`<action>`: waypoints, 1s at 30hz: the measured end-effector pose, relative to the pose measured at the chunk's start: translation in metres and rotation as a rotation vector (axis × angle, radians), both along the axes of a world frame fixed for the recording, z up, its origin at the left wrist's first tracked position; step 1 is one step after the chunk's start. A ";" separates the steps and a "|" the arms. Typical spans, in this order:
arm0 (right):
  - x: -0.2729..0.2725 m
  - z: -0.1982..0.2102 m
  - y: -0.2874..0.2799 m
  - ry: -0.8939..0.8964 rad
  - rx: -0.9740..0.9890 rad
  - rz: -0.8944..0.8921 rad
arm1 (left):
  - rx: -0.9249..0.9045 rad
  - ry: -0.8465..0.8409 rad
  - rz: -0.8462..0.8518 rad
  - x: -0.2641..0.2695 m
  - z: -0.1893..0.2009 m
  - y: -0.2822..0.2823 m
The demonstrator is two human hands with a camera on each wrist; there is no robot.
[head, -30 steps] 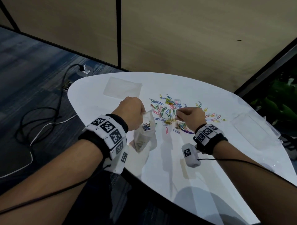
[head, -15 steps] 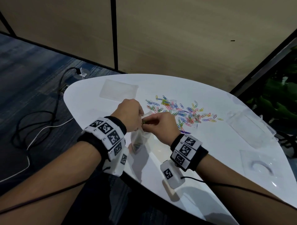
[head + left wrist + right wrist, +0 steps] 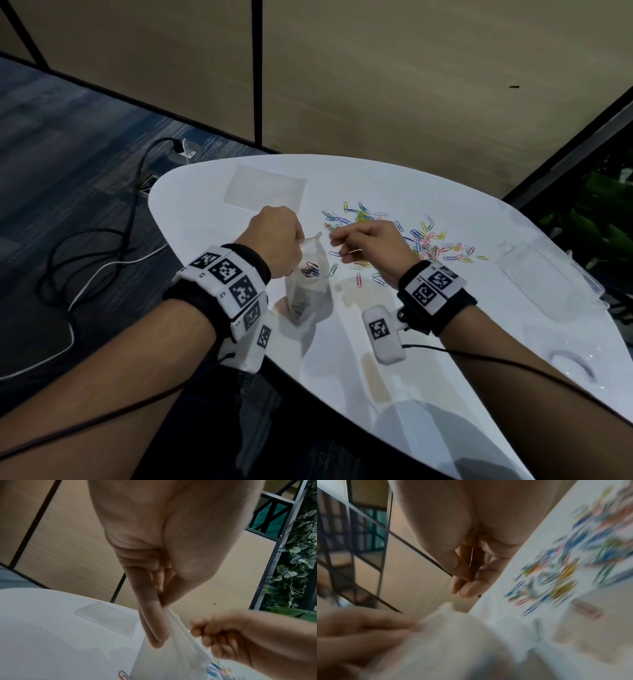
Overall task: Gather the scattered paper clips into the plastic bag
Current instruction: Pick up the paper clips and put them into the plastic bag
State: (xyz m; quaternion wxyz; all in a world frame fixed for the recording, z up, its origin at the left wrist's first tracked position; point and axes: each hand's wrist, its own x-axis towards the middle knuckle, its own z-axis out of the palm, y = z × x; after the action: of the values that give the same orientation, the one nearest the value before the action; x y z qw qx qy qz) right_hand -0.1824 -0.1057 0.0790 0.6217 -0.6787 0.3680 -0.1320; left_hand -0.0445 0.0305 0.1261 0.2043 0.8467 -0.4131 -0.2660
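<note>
A heap of coloured paper clips [image 3: 424,240] lies on the white table [image 3: 428,370], seen blurred in the right wrist view as paper clips [image 3: 556,577]. My left hand [image 3: 301,240] pinches the top edge of the clear plastic bag [image 3: 308,291], which hangs upright with several clips inside. The pinch of the left hand [image 3: 162,609] on the bag [image 3: 171,655] shows close up. My right hand [image 3: 337,245] hovers just right of the bag's mouth, fingers curled; I see no clip in it. The right hand [image 3: 467,585] is blurred above the bag [image 3: 453,635].
A flat clear bag [image 3: 265,186] lies at the back left of the table. More clear plastic bags [image 3: 544,277] lie along the right edge, one [image 3: 572,359] nearer me. Loose clips [image 3: 358,279] lie beside the bag. Cables [image 3: 85,260] run over the floor on the left.
My right hand went from the clip heap to the bag's mouth and has now drawn back a little to the right. The left hand keeps holding the bag.
</note>
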 end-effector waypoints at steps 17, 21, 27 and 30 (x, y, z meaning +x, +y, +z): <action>-0.034 -0.104 -0.058 0.873 -1.069 0.605 | 0.027 -0.008 -0.017 0.005 -0.004 0.001; -0.028 -0.090 -0.057 0.817 -1.117 0.516 | 0.028 -0.009 -0.023 0.004 -0.004 0.002; -0.033 -0.067 -0.069 0.760 -0.826 0.138 | 0.036 -0.013 -0.032 0.004 -0.001 0.002; -0.039 -0.050 -0.078 0.585 -0.599 -0.131 | 0.041 -0.008 -0.038 0.003 -0.001 0.000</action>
State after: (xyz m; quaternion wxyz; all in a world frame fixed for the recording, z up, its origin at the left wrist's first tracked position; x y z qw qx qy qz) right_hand -0.2218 -0.1835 0.0294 0.2567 -0.8135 0.5166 -0.0743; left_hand -0.0419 0.0306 0.1252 0.1800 0.8437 -0.4245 -0.2749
